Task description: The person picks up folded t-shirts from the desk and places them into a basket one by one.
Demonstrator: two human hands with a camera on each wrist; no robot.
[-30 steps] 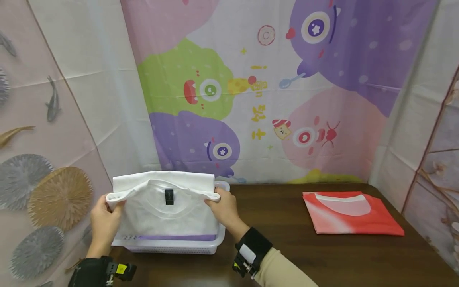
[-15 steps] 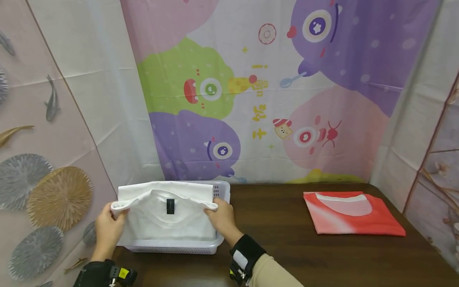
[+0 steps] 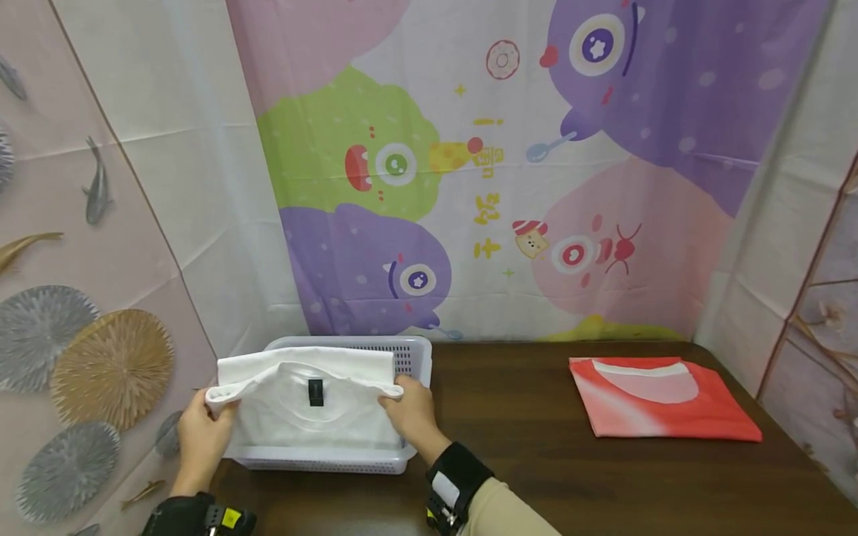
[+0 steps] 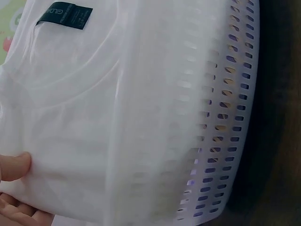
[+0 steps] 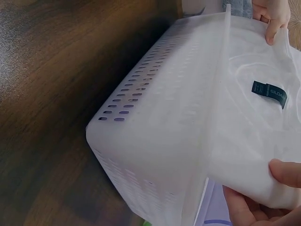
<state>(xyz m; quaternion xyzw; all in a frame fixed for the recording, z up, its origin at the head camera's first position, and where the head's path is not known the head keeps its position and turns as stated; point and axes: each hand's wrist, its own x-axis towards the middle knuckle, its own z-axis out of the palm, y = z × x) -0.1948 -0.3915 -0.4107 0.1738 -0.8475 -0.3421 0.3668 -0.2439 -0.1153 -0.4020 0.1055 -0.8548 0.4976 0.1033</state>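
A folded white T-shirt [image 3: 281, 417] with a dark neck label [image 3: 316, 392] is partly down inside a white plastic basket [image 3: 418, 357]. My left hand [image 3: 203, 435] grips the shirt's left edge, thumb on the near face and fingers behind. At the opposite edge, my right hand [image 3: 414, 413] pinches the cloth the same way. In the right wrist view, the right thumb [image 5: 287, 173] presses on the shirt, and something purple [image 5: 217, 207] shows inside the basket below it. The basket's slotted wall [image 4: 221, 141] stands close to the shirt's front in the left wrist view.
A folded red and pink shirt [image 3: 663, 398] lies at the right of the dark wooden table [image 3: 509, 432]. A cartoon-print curtain [image 3: 496, 186] hangs behind the table. Patterned fabric [image 3: 74, 223] closes off the left side, near the basket.
Both hands have lowered the white T-shirt into the basket. More of the basket's back rim now shows, and the purple item at the front is hidden in the head view.
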